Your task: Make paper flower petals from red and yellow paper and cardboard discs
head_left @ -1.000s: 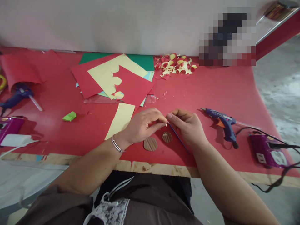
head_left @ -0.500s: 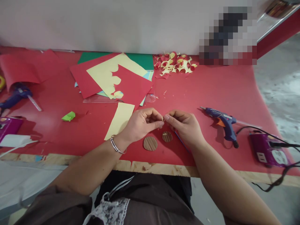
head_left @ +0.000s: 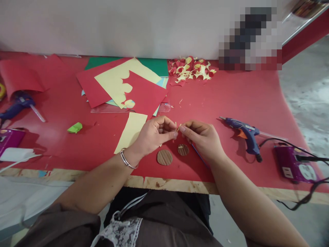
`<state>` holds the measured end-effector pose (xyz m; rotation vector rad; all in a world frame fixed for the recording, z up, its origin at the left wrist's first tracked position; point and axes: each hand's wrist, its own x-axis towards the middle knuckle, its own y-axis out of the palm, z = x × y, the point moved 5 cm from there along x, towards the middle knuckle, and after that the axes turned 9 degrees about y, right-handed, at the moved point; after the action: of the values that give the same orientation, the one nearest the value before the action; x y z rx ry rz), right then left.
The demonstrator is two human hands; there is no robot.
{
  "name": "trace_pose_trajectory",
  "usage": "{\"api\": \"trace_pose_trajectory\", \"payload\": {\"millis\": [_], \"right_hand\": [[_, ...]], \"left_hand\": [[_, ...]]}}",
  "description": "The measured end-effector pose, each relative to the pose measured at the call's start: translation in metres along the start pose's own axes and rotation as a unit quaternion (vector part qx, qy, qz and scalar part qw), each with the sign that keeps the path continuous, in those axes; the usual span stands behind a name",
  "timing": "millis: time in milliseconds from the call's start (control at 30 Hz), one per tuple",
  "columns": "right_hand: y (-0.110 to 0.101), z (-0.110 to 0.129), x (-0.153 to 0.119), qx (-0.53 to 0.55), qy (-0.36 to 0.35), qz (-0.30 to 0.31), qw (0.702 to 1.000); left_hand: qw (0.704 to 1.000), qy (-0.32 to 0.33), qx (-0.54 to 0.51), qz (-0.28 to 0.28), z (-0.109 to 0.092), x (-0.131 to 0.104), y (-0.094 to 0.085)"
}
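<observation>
Fingertips of my left hand [head_left: 158, 132] and my right hand [head_left: 202, 135] nearly meet over the red tabletop, both closed on a small strip of yellow paper [head_left: 178, 127]. Just below them lie two wood-patterned discs, the larger one [head_left: 165, 157] to the left and the smaller one [head_left: 183, 150], with a yellowish bit on it, to the right. A thin blue stick [head_left: 199, 155] lies beside my right hand, partly hidden by it. A pale yellow paper piece [head_left: 131, 132] rests left of my left hand.
Red [head_left: 149, 94] and yellow [head_left: 108, 80] sheets overlap behind my hands. Paper scraps [head_left: 191, 70] are heaped at the back. A blue glue gun [head_left: 244, 132] and purple box [head_left: 295, 164] are at right; another glue gun [head_left: 19, 104] is at left. A green scrap [head_left: 75, 128] lies left.
The fingertips of my left hand have shifted slightly left, and more of the small yellow strip shows between my hands. The discs and sheets stay in place.
</observation>
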<state>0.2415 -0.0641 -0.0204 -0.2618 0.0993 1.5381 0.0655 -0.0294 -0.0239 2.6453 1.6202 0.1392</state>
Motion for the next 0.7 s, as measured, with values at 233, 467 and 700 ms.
{"api": "trace_pose_trajectory", "payload": {"millis": [233, 467, 700], "right_hand": [[0.0, 0.0, 0.001, -0.014, -0.005, -0.007, 1.0], [-0.001, -0.001, 0.001, -0.022, -0.022, -0.011, 0.999], [-0.002, -0.005, 0.003, -0.019, -0.02, -0.036, 0.999]], "left_hand": [[0.998, 0.041, 0.052, 0.009, -0.006, -0.001, 0.001], [1.0, 0.022, -0.012, -0.013, -0.004, -0.002, 0.001], [0.984, -0.082, -0.146, -0.062, 0.005, -0.006, 0.003]]}}
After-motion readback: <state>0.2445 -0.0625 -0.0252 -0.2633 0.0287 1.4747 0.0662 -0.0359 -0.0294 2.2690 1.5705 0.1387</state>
